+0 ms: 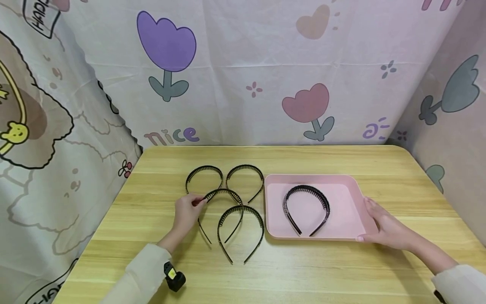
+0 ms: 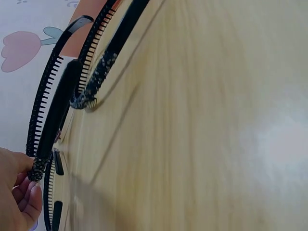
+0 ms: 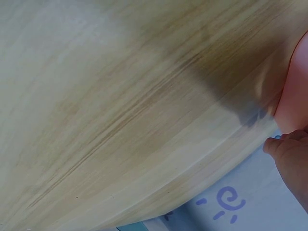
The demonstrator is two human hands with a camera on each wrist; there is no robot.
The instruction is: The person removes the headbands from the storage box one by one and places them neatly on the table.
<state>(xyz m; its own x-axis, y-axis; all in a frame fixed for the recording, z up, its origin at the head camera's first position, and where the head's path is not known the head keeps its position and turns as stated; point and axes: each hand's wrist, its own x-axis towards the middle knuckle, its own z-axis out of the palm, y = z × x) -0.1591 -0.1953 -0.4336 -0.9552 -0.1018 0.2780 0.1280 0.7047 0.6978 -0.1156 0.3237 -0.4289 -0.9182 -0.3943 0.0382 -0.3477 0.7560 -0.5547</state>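
Black plastic makes up the toothed headband (image 1: 222, 211) that is pinched at its curved top between the fingers (image 1: 198, 202) of the left hand (image 1: 186, 213), while its two ends rest on the table (image 1: 322, 270) among three other headbands (image 1: 243, 179). At the right, the pink tray (image 1: 275, 185) is gripped at its right edge by the right hand (image 1: 385, 228), with the thumb laid on the rim and the fingers curled under it. One more headband (image 1: 306, 209) is seen lying inside this tray.
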